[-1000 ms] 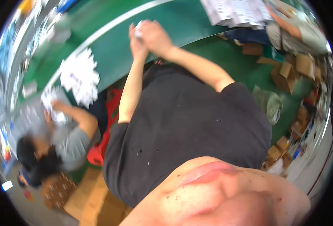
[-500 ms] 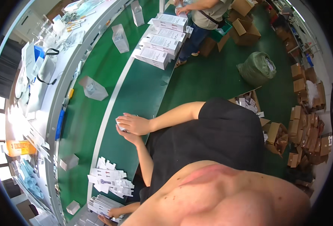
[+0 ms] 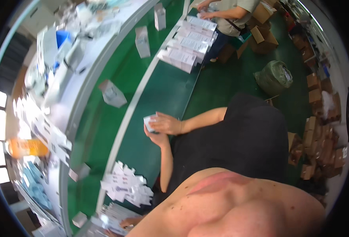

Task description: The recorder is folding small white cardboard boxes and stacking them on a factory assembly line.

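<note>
A small white carton is held between my two hands over the green bench strip. My left hand cups it from below, fingers curled round its side. Across its near face lies my right hand, fingers bent over it. The palms hide part of the carton, so I cannot tell whether its flaps are folded in. Below my hands in the picture, a loose pile of flat white printed cartons spreads on the strip.
Formed white boxes stand spaced along the green belt. Rows of boxes sit farther up, beside a co-worker. Another person's hand touches stacked cartons at the bottom. A green sack and brown cardboard boxes stand on the floor.
The view has shifted, so the scene sits farther right. My hands have turned slightly and more of the white carton shows between them. The other person's hand at the bottom has moved a little.
</note>
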Demonstrator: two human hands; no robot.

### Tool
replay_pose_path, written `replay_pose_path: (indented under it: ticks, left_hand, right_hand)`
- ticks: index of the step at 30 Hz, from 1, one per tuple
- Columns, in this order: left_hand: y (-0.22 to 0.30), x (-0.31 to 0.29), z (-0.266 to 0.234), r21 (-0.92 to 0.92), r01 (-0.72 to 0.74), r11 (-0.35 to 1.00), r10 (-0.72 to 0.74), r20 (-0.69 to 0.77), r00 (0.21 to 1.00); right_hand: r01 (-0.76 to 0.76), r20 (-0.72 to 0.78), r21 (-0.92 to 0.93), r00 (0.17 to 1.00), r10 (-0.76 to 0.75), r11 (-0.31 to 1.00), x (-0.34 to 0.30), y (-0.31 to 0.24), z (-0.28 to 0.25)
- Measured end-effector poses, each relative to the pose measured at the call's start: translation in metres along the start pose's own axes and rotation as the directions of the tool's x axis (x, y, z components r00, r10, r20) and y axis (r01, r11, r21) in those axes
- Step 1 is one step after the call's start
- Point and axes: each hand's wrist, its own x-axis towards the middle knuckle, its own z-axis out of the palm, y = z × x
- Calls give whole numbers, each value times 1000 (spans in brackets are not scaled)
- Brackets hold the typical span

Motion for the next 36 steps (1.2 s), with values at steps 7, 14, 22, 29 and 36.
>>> replay_pose_path:
  ticks: [7,14,22,29,36]
  left_hand:
    - [20,30,-21,-104,68,992,-46,200,979]
    - [-1,50,-37,-66,-73,995,70,-41,997]
    - [-89,235,-160,123,308,943,-148,-673,725]
    - [-122,260,-219,568,409,714,-184,-412,893]
    - [0,184,-89,295,2,955,105,-348,932]
  right_hand:
    - [-12,6,-142,1000,13,990,6,5,-1]
    - [12,123,-114,992,2,993,49,-5,-9]
    - [-586,-45,208,794,606,783,204,67,53]
    - [-855,575,385,516,635,346,265,118,84]
    - [-750,549,508,660,512,423,191,114,24]
